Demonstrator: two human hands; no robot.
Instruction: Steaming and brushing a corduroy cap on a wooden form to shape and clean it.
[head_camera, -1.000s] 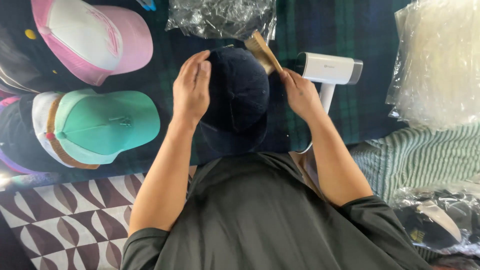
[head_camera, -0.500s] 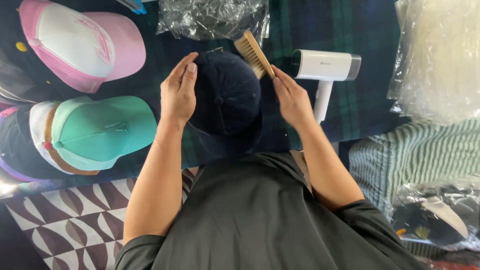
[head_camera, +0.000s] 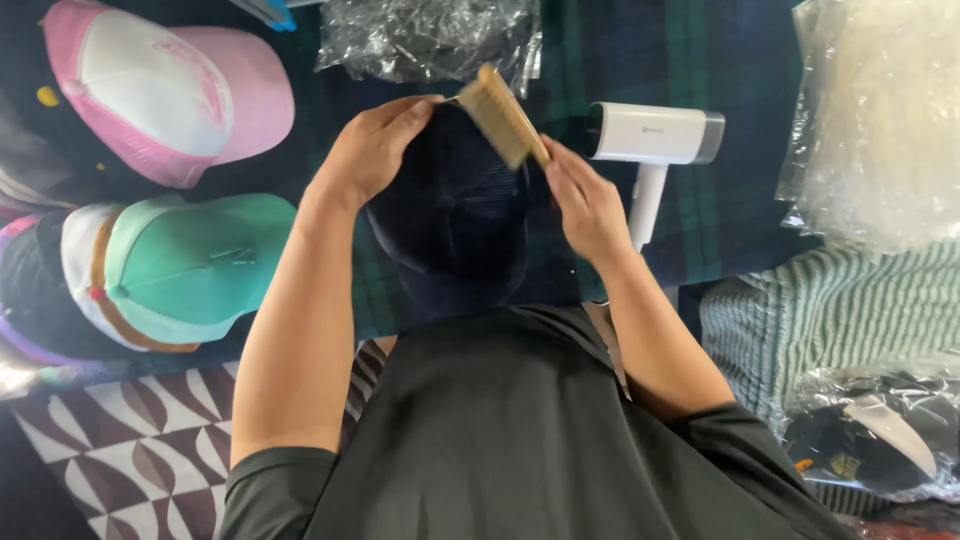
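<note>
A dark navy cap (head_camera: 450, 215) is held up in front of my chest, crown toward me. My left hand (head_camera: 372, 150) grips its upper left edge. My right hand (head_camera: 585, 200) holds a wooden bristle brush (head_camera: 503, 118) by its handle, with the brush head lying across the top of the cap. Both arms reach forward over my dark shirt.
A white handheld steamer (head_camera: 655, 140) lies on the dark plaid cloth (head_camera: 740, 60) to the right. A pink and white cap (head_camera: 165, 90) and a green cap (head_camera: 190, 265) lie at left. Clear plastic bags (head_camera: 430, 40) sit above, a striped fabric (head_camera: 840, 305) at right.
The brush has swung from the cap's upper right edge to across its top. My left hand has shifted up to the cap's top edge. The cap sits slightly higher.
</note>
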